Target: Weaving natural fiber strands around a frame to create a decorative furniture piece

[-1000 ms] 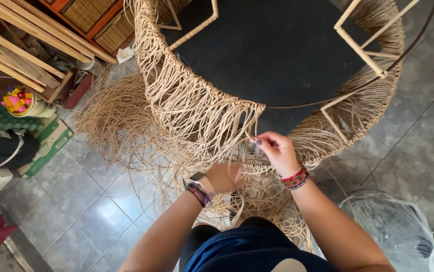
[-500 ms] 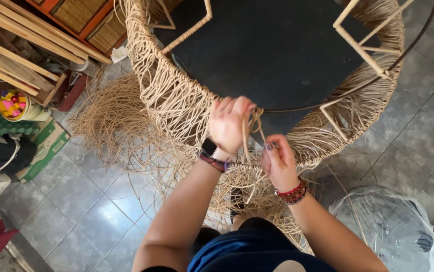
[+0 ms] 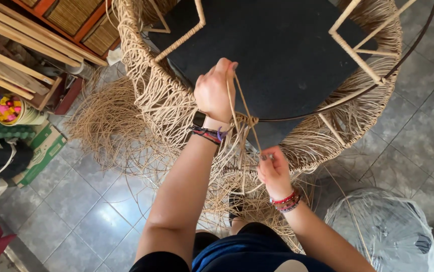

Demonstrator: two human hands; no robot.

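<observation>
Cane strand (image 3: 239, 103) now being drawn taut, knotted on the dark metal ring (image 3: 338, 100) of the woven chair frame (image 3: 141, 75); left hand (image 3: 216, 90) risen, pinching its upper end, right hand (image 3: 273, 168) lowered, clamping the tail, tightening the wrap.

Glossy grey floor tiles (image 3: 101, 211) catch daylight. Wooden slats (image 3: 20, 55) and cane-panelled frames (image 3: 83, 22) lean at the upper left; a plastic-wrapped fan (image 3: 383, 226) stands lower right.
</observation>
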